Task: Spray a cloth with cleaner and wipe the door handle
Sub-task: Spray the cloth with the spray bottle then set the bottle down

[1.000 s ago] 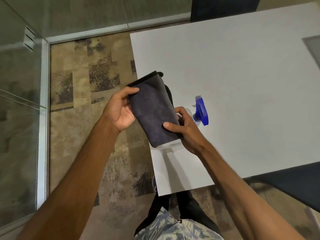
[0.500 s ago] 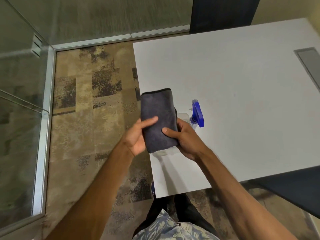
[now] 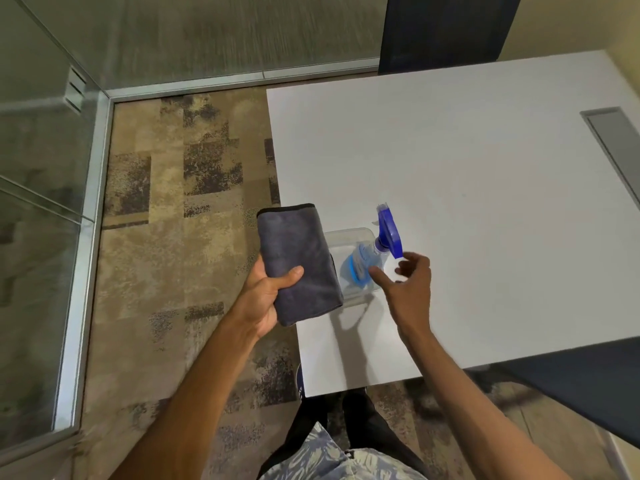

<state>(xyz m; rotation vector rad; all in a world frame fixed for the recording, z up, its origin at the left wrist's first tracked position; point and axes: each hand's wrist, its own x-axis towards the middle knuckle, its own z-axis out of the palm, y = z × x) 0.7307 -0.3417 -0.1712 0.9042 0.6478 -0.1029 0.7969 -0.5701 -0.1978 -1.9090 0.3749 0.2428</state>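
1. Patchy brown and tan carpet [image 3: 173,271] is lying under a white desk [image 3: 467,202], with glass walls [image 3: 41,237] standing at the left and far sides.
2. Over the desk's left edge the left hand [image 3: 266,296] is holding a cloth [image 3: 298,261]; this grip is clenching the cloth's lower left part, thumb on top, fingers underneath.
3. That cloth is showing as dark grey and plush, folded into a long rectangle with a black seam along its far end, and it is tilting slightly left at the top.
4. Just right of the cloth a spray bottle [image 3: 362,263] is standing on the desk, seen from above; it is looking clear with a blue label, and its blue trigger head [image 3: 388,230] is pointing away from the person.
5. How much liquid the bottle is holding cannot be told.
6. Close beside the bottle's neck the right hand [image 3: 410,285] is hovering, its grip released, fingers curled loosely and grasping nothing.
7. Along the desk's right side a grey panel [image 3: 616,147] is sitting flush in the top.
8. At the bottom, dark trousers [image 3: 346,420] and a patterned shirt [image 3: 339,459] are showing.
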